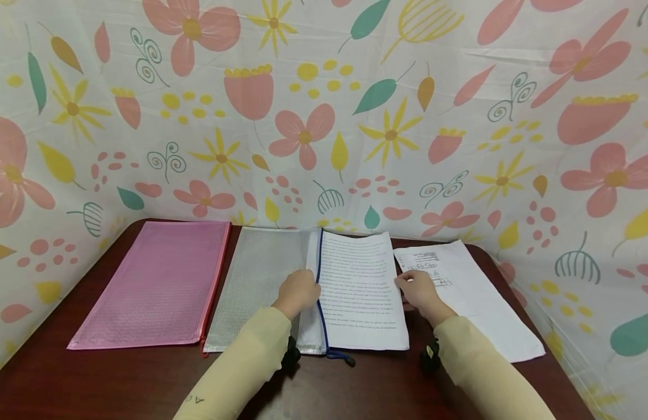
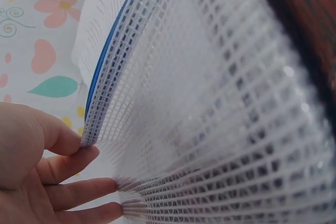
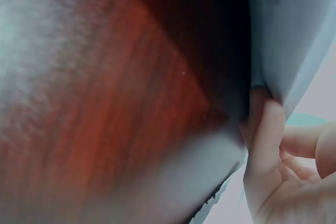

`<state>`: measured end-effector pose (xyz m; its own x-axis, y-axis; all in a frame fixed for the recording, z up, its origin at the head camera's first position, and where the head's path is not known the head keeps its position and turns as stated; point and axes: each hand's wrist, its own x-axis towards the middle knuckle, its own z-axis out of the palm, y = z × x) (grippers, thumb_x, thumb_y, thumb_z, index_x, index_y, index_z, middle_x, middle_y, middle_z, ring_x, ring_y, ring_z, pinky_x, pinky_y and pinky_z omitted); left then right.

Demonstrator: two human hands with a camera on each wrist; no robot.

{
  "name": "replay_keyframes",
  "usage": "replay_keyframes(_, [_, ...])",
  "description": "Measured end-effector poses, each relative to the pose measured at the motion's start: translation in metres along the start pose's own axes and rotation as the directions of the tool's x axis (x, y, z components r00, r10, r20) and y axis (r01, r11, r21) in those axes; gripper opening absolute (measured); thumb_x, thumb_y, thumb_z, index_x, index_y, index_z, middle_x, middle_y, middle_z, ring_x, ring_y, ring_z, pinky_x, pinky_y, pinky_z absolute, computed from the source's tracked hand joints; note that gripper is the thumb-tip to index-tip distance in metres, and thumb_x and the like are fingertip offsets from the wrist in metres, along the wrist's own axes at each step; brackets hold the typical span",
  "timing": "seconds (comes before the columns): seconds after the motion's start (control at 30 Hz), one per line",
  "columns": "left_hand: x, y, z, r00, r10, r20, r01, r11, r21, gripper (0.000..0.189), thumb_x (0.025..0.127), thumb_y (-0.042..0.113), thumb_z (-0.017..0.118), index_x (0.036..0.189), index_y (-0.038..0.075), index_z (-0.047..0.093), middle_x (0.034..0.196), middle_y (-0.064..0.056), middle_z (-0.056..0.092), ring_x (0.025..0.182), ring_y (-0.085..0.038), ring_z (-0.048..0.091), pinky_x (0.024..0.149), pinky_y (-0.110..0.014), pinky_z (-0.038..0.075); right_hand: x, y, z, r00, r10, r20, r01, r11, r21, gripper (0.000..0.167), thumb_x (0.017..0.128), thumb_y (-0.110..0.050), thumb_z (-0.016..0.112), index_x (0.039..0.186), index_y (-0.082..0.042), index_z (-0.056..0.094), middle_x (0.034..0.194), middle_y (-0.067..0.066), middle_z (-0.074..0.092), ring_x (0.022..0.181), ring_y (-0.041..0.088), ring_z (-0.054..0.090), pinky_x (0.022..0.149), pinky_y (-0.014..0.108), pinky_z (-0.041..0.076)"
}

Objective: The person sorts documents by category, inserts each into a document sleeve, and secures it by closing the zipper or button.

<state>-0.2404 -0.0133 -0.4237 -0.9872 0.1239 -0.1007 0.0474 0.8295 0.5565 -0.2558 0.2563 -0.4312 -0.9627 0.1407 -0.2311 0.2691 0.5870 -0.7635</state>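
Observation:
A grey mesh zip pouch (image 1: pixel 258 286) with a blue zipper (image 1: pixel 318 265) lies flat. Between thumb and forefinger, my left hand (image 1: pixel 299 291) pinches its zipper edge, lifting the mesh (image 2: pixel 173 77) in the left wrist view. Printed sheets (image 1: pixel 358 291) reach partly into the pouch, their left part under the mesh and the rest sticking out to the right. At their right edge my right hand (image 1: pixel 420 290) holds the paper. The right wrist view shows the thumb and fingers (image 3: pixel 268 129) on the upright paper edge (image 3: pixel 283 35).
Left of the grey pouch lies a pink mesh pouch (image 1: pixel 156 286) with a red zipper. To the right, a sheet with a printed diagram (image 1: pixel 478 297) lies partly beneath my right forearm. The dark wooden table (image 1: pixel 334 391) meets a flowered cloth (image 1: pixel 324 116) at the back.

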Motion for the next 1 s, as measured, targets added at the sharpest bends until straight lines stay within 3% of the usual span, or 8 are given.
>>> replay_keyframes(0.27, [0.002, 0.000, 0.000, 1.000, -0.001, 0.001, 0.001, 1.000, 0.020, 0.031, 0.093, 0.012, 0.049, 0.062, 0.009, 0.048, 0.060, -0.002, 0.042, 0.049, -0.014, 0.040, 0.040, -0.025, 0.032, 0.003, -0.003, -0.010, 0.993, -0.004, 0.121, 0.006, 1.000, -0.018, 0.026, 0.099, -0.013, 0.041, 0.110, 0.007, 0.053, 0.097, 0.021, 0.061, 0.068, 0.018, 0.066, 0.059, 0.037, 0.057])
replay_keyframes(0.5, [0.001, 0.000, 0.001, 1.000, -0.001, 0.017, 0.001, 1.000, 0.006, 0.033, 0.093, 0.010, 0.047, 0.061, 0.011, 0.044, 0.057, -0.001, 0.040, 0.047, -0.013, 0.038, 0.039, -0.024, 0.031, 0.006, -0.010, -0.010, 0.986, 0.005, 0.168, -0.004, 1.000, -0.010, 0.021, 0.099, -0.013, 0.043, 0.109, 0.003, 0.052, 0.098, 0.019, 0.061, 0.070, 0.020, 0.066, 0.059, 0.037, 0.057])
replay_keyframes(0.63, [0.000, 0.001, 0.002, 1.000, 0.003, 0.023, -0.003, 1.000, -0.002, 0.030, 0.093, 0.010, 0.046, 0.063, 0.010, 0.048, 0.059, -0.002, 0.041, 0.048, -0.014, 0.039, 0.039, -0.024, 0.032, 0.008, -0.012, -0.007, 0.981, -0.001, 0.195, 0.003, 1.000, -0.009, 0.025, 0.099, -0.013, 0.044, 0.116, 0.003, 0.051, 0.100, 0.019, 0.059, 0.070, 0.020, 0.066, 0.059, 0.038, 0.057])
replay_keyframes(0.83, [0.000, 0.002, 0.001, 1.000, 0.011, 0.023, -0.011, 1.000, -0.007, 0.026, 0.093, 0.010, 0.046, 0.068, 0.007, 0.053, 0.060, -0.003, 0.044, 0.050, -0.015, 0.041, 0.041, -0.025, 0.033, 0.011, -0.011, -0.003, 0.987, 0.056, 0.149, -0.058, 0.998, 0.013, 0.047, 0.097, -0.019, 0.050, 0.136, 0.003, 0.038, 0.105, 0.021, 0.059, 0.071, 0.021, 0.065, 0.060, 0.036, 0.057])
replay_keyframes(0.93, [0.000, 0.001, 0.001, 1.000, 0.003, 0.021, -0.003, 1.000, -0.010, 0.028, 0.093, 0.009, 0.046, 0.065, 0.008, 0.050, 0.058, -0.002, 0.043, 0.048, -0.014, 0.040, 0.039, -0.024, 0.032, 0.009, -0.009, -0.002, 0.985, 0.096, 0.142, -0.097, 0.995, 0.000, 0.052, 0.095, -0.022, 0.055, 0.135, 0.007, 0.041, 0.099, 0.018, 0.062, 0.070, 0.020, 0.065, 0.061, 0.035, 0.057])
replay_keyframes(1.0, [0.000, 0.000, 0.000, 1.000, 0.001, 0.015, -0.001, 1.000, -0.012, 0.029, 0.093, 0.009, 0.046, 0.064, 0.009, 0.049, 0.058, -0.002, 0.042, 0.048, -0.014, 0.039, 0.039, -0.024, 0.031, 0.006, -0.008, 0.000, 0.983, 0.104, 0.153, -0.102, 0.995, -0.023, 0.046, 0.093, -0.021, 0.057, 0.128, 0.009, 0.049, 0.093, 0.016, 0.064, 0.068, 0.019, 0.064, 0.061, 0.034, 0.057])
